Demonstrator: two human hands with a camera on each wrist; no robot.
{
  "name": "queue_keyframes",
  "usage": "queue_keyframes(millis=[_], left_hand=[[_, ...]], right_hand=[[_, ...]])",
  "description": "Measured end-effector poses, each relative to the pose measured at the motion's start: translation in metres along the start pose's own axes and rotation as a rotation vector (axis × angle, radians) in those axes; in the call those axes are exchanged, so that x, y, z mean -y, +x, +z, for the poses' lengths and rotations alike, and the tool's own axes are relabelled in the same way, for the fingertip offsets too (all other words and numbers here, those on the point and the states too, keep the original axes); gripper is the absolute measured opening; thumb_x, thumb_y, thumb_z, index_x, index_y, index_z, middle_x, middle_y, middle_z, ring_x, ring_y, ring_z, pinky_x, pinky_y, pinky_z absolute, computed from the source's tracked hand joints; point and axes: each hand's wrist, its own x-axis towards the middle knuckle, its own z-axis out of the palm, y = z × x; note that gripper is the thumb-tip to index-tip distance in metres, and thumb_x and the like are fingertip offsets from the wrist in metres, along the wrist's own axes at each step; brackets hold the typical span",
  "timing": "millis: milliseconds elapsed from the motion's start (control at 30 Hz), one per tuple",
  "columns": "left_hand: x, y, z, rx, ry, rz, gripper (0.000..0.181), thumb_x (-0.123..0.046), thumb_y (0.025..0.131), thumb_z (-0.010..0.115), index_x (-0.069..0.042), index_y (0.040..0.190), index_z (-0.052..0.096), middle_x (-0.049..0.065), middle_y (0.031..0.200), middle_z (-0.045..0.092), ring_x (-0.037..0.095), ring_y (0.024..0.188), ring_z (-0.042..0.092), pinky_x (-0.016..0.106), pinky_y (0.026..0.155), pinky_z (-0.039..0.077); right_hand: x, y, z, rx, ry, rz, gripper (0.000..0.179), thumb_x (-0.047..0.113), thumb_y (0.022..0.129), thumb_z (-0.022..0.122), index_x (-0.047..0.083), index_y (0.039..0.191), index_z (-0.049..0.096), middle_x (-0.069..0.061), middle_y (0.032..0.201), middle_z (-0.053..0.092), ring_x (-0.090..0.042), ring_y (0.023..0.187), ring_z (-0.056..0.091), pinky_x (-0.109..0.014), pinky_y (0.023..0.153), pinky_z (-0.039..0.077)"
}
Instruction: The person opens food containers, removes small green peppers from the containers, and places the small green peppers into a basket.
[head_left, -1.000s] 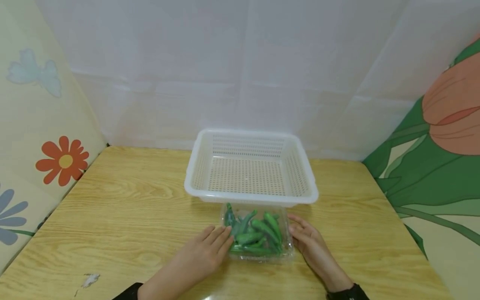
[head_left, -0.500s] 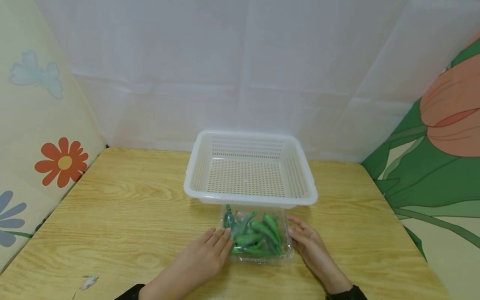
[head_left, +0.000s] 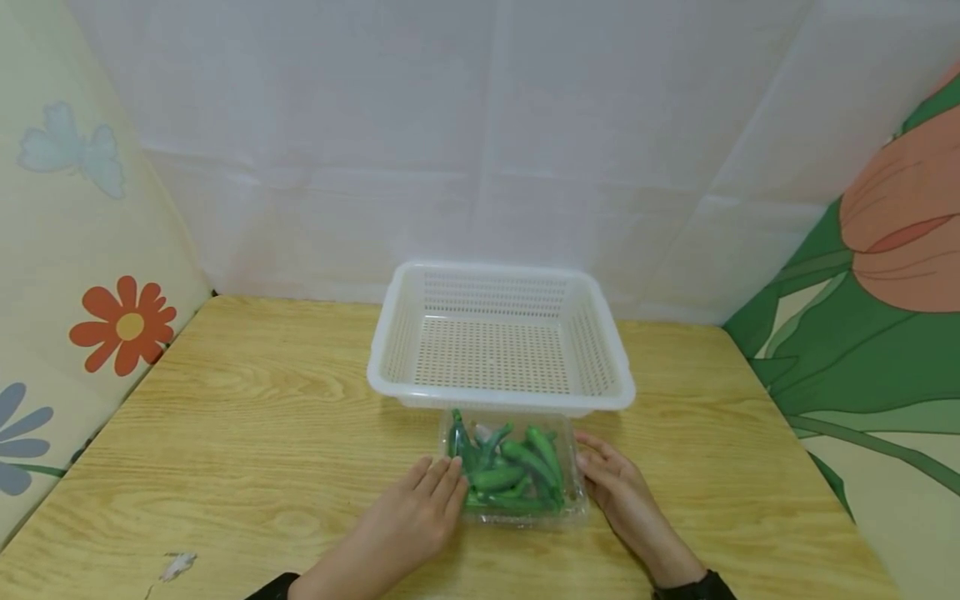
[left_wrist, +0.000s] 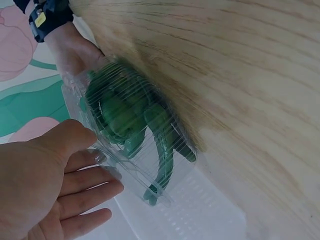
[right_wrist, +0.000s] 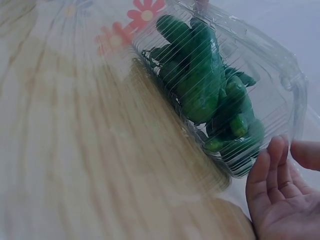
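A clear plastic clamshell box (head_left: 573,504) of green chili peppers (head_left: 517,467) rests on the table, its lid down over them. My left hand (head_left: 416,508) lies at the box's left side, fingers extended along it. In the left wrist view, the thumb (left_wrist: 75,135) is close to the lid's edge. At the opposite side is my right hand (head_left: 622,492), palm turned inward and fingertips by the wall. The right wrist view shows those fingers (right_wrist: 272,172) loosely bent at a lower corner of the box, not wrapped round it.
Directly behind the box stands a white perforated plastic basket (head_left: 495,397) with nothing in it. The wood-grain table (head_left: 262,433) has a worn patch (head_left: 178,566) at the front left. A white sheet (head_left: 480,150) hangs behind, and flower-patterned panels (head_left: 847,375) flank both sides.
My left wrist and sleeve have shifted slightly to the right, while the fingers stay at the box. The box, the basket and my right hand keep their places.
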Motion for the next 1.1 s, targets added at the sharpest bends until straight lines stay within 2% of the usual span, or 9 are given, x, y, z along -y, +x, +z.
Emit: queue_keyframes(millis=[167, 300, 500, 667, 900, 967, 1100], left_hand=[[0.000, 0.004, -0.004, 0.065, 0.018, 0.013, 0.029, -0.022, 0.094, 0.059, -0.014, 0.118, 0.073, 0.006, 0.123, 0.069, 0.017, 0.111, 0.066, 0.031, 0.097, 0.052], [-0.001, 0.007, -0.007, 0.086, 0.018, 0.006, 0.027, -0.023, 0.094, 0.060, -0.014, 0.117, 0.074, 0.006, 0.121, 0.069, 0.017, 0.109, 0.066, 0.030, 0.096, 0.052], [-0.006, 0.010, -0.009, 0.093, 0.044, 0.000, 0.030, -0.024, 0.095, 0.055, -0.012, 0.115, 0.074, 0.007, 0.118, 0.071, 0.018, 0.107, 0.067, 0.033, 0.097, 0.052], [-0.010, 0.011, -0.011, 0.115, 0.065, 0.003, 0.031, -0.025, 0.096, 0.055, -0.012, 0.115, 0.074, 0.007, 0.118, 0.071, 0.019, 0.108, 0.067, 0.033, 0.097, 0.052], [-0.013, 0.010, -0.010, 0.130, 0.078, 0.004, 0.031, -0.024, 0.096, 0.055, -0.011, 0.117, 0.073, 0.009, 0.118, 0.070, 0.020, 0.108, 0.067, 0.032, 0.094, 0.054], [-0.013, 0.010, -0.010, 0.123, 0.086, 0.000, 0.031, -0.024, 0.095, 0.055, -0.011, 0.117, 0.074, 0.009, 0.118, 0.070, 0.020, 0.108, 0.067, 0.031, 0.091, 0.055], [-0.015, 0.010, -0.009, 0.106, 0.099, -0.007, 0.031, -0.022, 0.094, 0.055, -0.010, 0.116, 0.074, 0.010, 0.117, 0.071, 0.020, 0.106, 0.068, 0.030, 0.089, 0.056]], right_hand=[[0.000, -0.001, -0.001, 0.012, -0.028, 0.015, 0.029, 0.007, 0.105, 0.046, 0.005, 0.134, 0.048, -0.001, 0.116, 0.069, -0.010, 0.106, 0.063, -0.023, 0.090, 0.052], [0.001, -0.001, 0.000, 0.001, -0.041, 0.030, 0.030, 0.008, 0.105, 0.046, 0.004, 0.134, 0.047, 0.001, 0.117, 0.068, -0.009, 0.106, 0.062, -0.022, 0.090, 0.052], [0.001, -0.001, 0.001, -0.035, -0.049, 0.035, 0.028, 0.007, 0.104, 0.048, 0.004, 0.131, 0.049, 0.002, 0.116, 0.068, -0.008, 0.104, 0.062, -0.022, 0.088, 0.052], [0.000, -0.002, 0.000, -0.018, -0.036, 0.011, 0.025, 0.006, 0.104, 0.047, 0.009, 0.128, 0.052, 0.002, 0.116, 0.068, -0.008, 0.105, 0.063, -0.022, 0.089, 0.052], [0.000, -0.001, 0.002, -0.036, -0.068, 0.040, 0.040, 0.008, 0.104, 0.047, -0.010, 0.139, 0.039, 0.002, 0.119, 0.067, -0.009, 0.108, 0.062, -0.023, 0.090, 0.052], [0.001, 0.000, 0.003, -0.042, -0.073, 0.050, 0.042, 0.008, 0.104, 0.047, -0.012, 0.140, 0.037, 0.003, 0.119, 0.067, -0.009, 0.107, 0.062, -0.024, 0.090, 0.052], [0.002, 0.000, 0.003, -0.034, -0.068, 0.044, 0.037, 0.008, 0.104, 0.047, -0.007, 0.137, 0.042, 0.003, 0.117, 0.068, -0.009, 0.106, 0.063, -0.024, 0.089, 0.052]])
